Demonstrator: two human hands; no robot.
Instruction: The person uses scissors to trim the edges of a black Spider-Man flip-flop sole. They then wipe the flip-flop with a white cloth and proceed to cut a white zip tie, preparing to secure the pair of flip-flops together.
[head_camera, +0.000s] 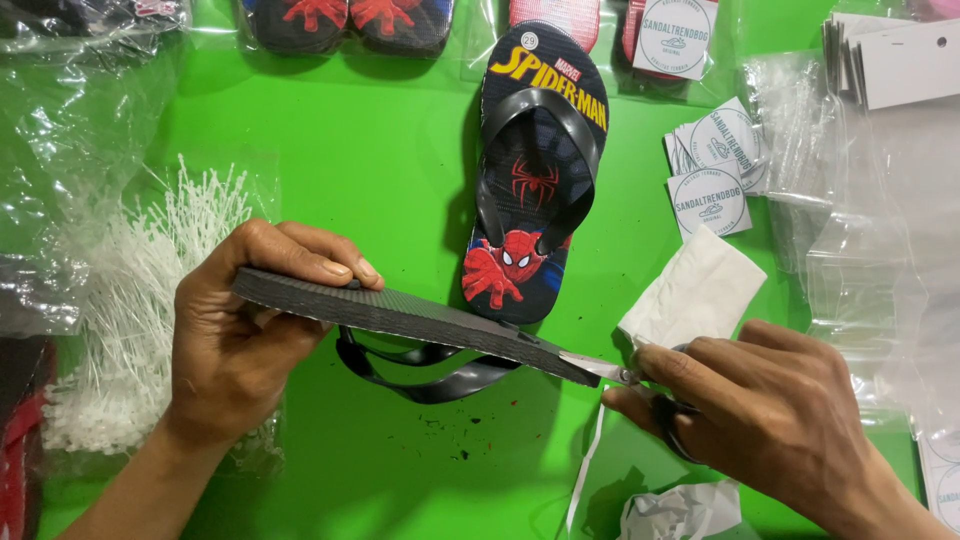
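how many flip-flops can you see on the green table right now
4 at least: one held upside down in the left hand, one printed flip-flop lying flat at centre, two bagged ones at the top edge. More may be hidden in the bags.

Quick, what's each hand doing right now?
Left hand: closed, holding an upside-down black flip-flop.
Right hand: closed on scissors, blades at the flip-flop's edge.

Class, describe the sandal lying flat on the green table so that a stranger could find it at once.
Start at the green table and look just right of its middle, above the two hands. There lies a dark flip-flop, printed side up, with a black strap. Unlike the sandal held in the left hand, which is turned sole-up, it shows a red masked cartoon figure.
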